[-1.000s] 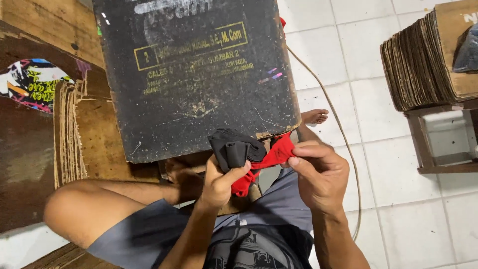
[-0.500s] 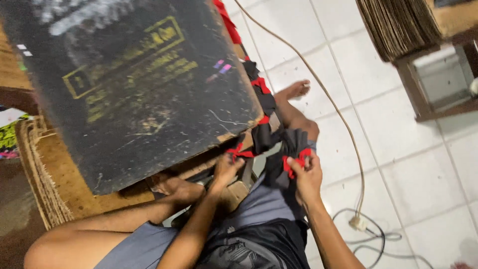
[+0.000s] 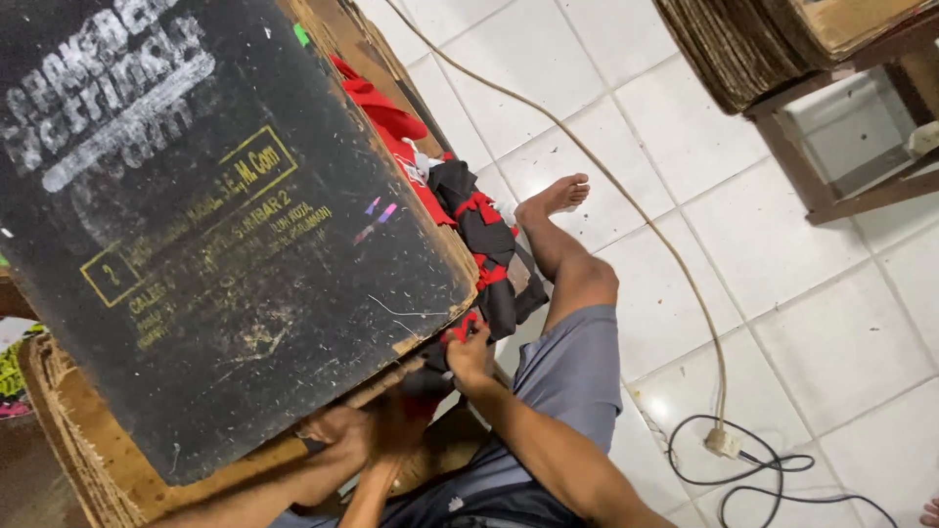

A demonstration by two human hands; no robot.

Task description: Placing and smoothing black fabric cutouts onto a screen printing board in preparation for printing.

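Observation:
My right hand [image 3: 470, 354] grips a small red and black fabric piece [image 3: 458, 332] at the corner of the large black printed board [image 3: 225, 244]. My left hand [image 3: 391, 422] sits lower, under the board's edge, fingers closed on dark fabric; what exactly it holds is partly hidden. A pile of red and black fabric pieces [image 3: 484, 244] lies along the board's right side, just beyond my right hand. My bare leg and foot [image 3: 562, 230] stretch out on the floor beside that pile.
White tiled floor [image 3: 782, 323] on the right, crossed by a tan cord [image 3: 626, 205] ending at a plug and black cable [image 3: 743, 469]. A stack of cardboard sheets [image 3: 773, 39] rests on a wooden stand at top right. Corrugated cardboard [image 3: 68, 440] lies under the board.
The view has swung further left and tilted. My hands moved from the open lap area to the board's lower corner, and the fabric pile beside the board came into view.

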